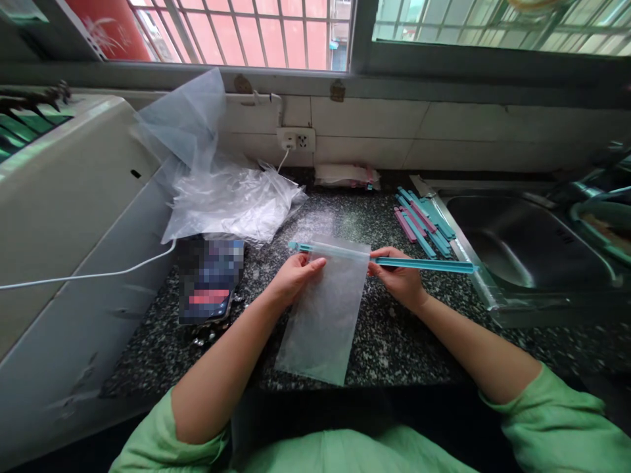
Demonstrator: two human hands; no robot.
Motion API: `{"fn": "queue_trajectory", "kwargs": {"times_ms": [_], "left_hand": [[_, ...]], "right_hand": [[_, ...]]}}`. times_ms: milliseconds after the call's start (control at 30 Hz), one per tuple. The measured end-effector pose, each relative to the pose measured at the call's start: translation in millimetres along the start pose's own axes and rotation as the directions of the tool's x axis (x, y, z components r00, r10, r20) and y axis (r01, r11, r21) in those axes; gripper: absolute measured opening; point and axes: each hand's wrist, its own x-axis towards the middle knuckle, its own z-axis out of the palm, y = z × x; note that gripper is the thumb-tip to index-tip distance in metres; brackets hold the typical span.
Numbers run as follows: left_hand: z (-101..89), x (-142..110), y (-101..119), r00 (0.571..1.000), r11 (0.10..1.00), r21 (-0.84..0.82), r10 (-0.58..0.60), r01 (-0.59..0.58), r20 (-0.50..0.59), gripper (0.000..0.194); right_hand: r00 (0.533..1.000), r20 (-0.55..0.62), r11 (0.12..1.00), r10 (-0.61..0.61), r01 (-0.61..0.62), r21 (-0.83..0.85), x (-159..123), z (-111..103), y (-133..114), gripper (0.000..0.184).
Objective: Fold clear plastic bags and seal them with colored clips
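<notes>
A clear plastic bag (325,315) hangs over the front of the counter, its top edge lying along a long blue bag sealing clip (424,264). My left hand (296,276) pinches the bag's upper left corner together with the clip, thumb in front. At the bag's upper right corner, my right hand (398,276) is closed around the clip, whose long end sticks out to the right. The clip's rounded left end shows just past my left fingers. Some fingers of both hands are hidden behind the bag and clip.
Several blue and pink clips (424,220) lie beside the steel sink (507,243). Clear plastic bags (231,203) are heaped at the back left, above a phone (211,282). A packet (346,176) rests against the wall. A white cable (98,277) crosses at left.
</notes>
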Motion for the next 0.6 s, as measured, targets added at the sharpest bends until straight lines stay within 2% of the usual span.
{"fn": "queue_trajectory", "kwargs": {"times_ms": [133, 267, 400, 500, 600], "left_hand": [[-1.2, 1.2, -0.6, 1.0, 1.0, -0.029, -0.014, 0.013, -0.019, 0.036], [-3.0, 5.4, -4.5, 0.998, 0.998, -0.052, -0.036, 0.033, -0.053, 0.03], [-2.8, 8.4, -6.0, 0.99, 0.998, -0.065, -0.012, 0.003, -0.141, 0.028], [-1.0, 8.2, -4.6, 0.989, 0.997, -0.074, 0.005, -0.016, -0.147, 0.029], [0.0, 7.3, -3.6, 0.988, 0.997, -0.076, 0.0, -0.012, -0.156, 0.029]], "right_hand": [[0.999, 0.033, 0.996, -0.021, 0.024, -0.087, -0.2, -0.1, 2.3, 0.023], [0.99, 0.059, 0.971, -0.129, 0.138, -0.193, 0.3, -0.5, 2.1, 0.018], [0.984, 0.038, 0.965, -0.176, 0.181, -0.192, -1.7, 1.1, 4.6, 0.018], [0.981, -0.014, 0.965, -0.193, 0.187, -0.186, -3.6, 1.6, 7.2, 0.017], [0.97, 0.0, 0.946, -0.242, 0.236, -0.225, -2.3, 0.5, 6.8, 0.011]]}}
